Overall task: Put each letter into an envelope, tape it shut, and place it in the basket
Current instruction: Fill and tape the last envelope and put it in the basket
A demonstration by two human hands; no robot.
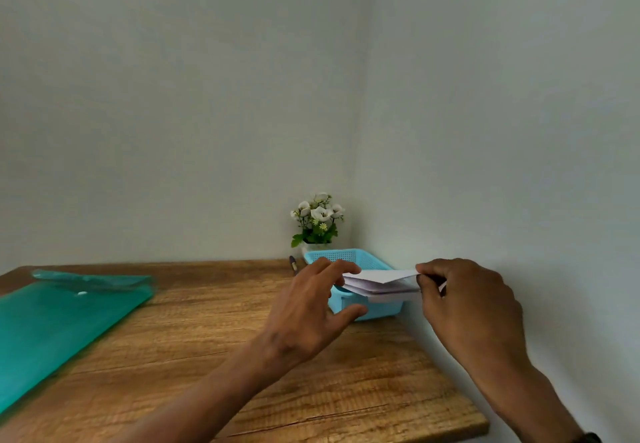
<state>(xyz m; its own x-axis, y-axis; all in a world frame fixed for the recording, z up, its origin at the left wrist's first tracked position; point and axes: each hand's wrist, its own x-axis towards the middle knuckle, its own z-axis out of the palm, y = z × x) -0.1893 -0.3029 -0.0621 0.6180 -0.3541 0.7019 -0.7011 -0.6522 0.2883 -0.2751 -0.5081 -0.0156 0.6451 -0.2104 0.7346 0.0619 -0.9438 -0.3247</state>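
Envelopes [379, 285], white and stacked, hang over the blue basket [346, 256], pinched at their right end by the right hand [467, 299]. Left hand [311, 307] hovers at their other end, fingers spread, gripping nothing, above the bench [207, 338].

A brown wood-grain table [214, 356] carries a translucent green plastic document folder [59, 321] at left, with a light blue perforated plastic basket [346, 256], a white-flowered pot plant [318, 221] and a pen [293, 264] in the far right corner.
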